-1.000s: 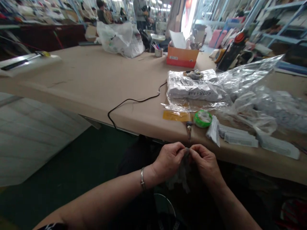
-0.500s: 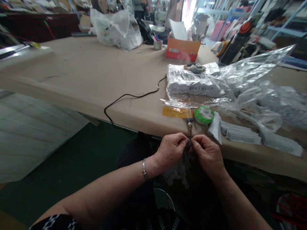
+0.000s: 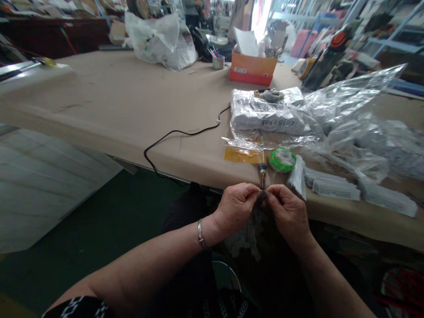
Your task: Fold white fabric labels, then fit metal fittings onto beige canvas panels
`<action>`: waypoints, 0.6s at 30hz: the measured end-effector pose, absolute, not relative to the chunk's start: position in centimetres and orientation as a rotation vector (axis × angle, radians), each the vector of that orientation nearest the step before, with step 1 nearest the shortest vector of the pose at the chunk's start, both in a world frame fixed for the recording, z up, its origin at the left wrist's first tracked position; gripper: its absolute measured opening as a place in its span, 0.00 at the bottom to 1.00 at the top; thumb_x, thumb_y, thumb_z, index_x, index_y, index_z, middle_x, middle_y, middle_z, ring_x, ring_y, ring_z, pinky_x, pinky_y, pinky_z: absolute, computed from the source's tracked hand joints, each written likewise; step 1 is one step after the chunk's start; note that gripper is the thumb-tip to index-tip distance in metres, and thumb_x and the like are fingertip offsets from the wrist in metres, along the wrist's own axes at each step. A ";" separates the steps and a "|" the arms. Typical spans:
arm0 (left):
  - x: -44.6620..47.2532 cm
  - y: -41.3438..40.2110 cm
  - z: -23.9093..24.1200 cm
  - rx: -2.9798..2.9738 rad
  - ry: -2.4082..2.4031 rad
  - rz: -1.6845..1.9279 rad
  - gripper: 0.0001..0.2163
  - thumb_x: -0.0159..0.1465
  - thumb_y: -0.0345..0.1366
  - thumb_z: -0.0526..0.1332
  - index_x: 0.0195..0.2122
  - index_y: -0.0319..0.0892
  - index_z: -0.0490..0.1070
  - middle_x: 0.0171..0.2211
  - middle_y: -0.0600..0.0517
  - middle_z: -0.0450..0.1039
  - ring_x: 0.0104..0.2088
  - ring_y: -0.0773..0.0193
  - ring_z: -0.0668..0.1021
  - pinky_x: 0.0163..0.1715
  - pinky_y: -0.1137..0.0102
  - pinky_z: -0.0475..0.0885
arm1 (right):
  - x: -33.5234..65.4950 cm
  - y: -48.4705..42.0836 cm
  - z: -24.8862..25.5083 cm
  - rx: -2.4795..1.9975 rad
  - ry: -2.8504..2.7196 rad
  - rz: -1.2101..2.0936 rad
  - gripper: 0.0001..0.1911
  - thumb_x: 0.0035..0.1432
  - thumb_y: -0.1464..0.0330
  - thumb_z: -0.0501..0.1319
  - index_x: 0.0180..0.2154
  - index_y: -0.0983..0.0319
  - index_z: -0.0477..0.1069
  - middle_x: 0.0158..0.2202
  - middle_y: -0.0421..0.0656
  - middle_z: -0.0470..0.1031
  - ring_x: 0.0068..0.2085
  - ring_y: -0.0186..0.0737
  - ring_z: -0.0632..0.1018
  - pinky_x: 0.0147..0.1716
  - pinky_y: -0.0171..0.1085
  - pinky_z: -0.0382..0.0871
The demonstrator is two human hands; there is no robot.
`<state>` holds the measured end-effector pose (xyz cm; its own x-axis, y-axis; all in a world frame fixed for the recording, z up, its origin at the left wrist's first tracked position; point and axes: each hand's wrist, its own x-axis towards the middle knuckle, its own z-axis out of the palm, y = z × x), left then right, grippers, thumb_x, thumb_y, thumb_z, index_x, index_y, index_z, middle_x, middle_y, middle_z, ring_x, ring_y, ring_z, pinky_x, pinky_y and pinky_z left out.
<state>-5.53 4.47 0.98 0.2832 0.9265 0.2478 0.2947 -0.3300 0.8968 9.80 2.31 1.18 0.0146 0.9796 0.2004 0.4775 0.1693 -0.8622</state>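
In the head view, the person's left hand (image 3: 233, 210) and right hand (image 3: 289, 214) pinch 1 small dark piece (image 3: 261, 197) between thumbs and forefingers, just off the table (image 3: 115, 101) edge, at the metal tip of a pen-like tool (image 3: 263, 171); contact with the tip cannot be told. Pale strips (image 3: 247, 240) hang below, and a green ring (image 3: 282, 159) lies beside the tool.

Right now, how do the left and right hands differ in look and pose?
The left hand has a silver bangle at its wrist; the right hand has a bare wrist. The left forearm slants in low, a patterned sleeve showing; the right forearm rises more steeply, no sleeve in view. Both hands pinch a small dark piece near the tool's metal tip.
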 end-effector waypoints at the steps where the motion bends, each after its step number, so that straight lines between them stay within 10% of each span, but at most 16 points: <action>1: -5.6 4.3 1.0 1.807 1.115 1.047 0.09 0.64 0.33 0.56 0.30 0.40 0.75 0.28 0.53 0.75 0.29 0.69 0.74 0.33 0.75 0.67 | 9.8 2.1 1.2 -1.435 -1.601 0.724 0.07 0.61 0.64 0.56 0.33 0.60 0.69 0.25 0.37 0.72 0.27 0.34 0.73 0.29 0.32 0.65; 12: -5.8 2.8 0.7 1.748 1.120 0.995 0.09 0.64 0.33 0.57 0.31 0.41 0.76 0.29 0.52 0.76 0.30 0.68 0.76 0.34 0.75 0.69 | 10.1 -0.1 0.8 -1.453 -1.656 0.645 0.07 0.61 0.64 0.57 0.37 0.59 0.70 0.26 0.38 0.74 0.27 0.35 0.76 0.29 0.32 0.68; 18: -6.6 2.4 -0.5 1.742 1.172 0.851 0.09 0.62 0.33 0.57 0.31 0.41 0.77 0.29 0.51 0.78 0.30 0.65 0.77 0.34 0.73 0.70 | 13.9 -1.4 2.3 -1.430 -1.810 0.043 0.06 0.62 0.69 0.56 0.40 0.58 0.71 0.33 0.42 0.75 0.34 0.38 0.77 0.37 0.36 0.70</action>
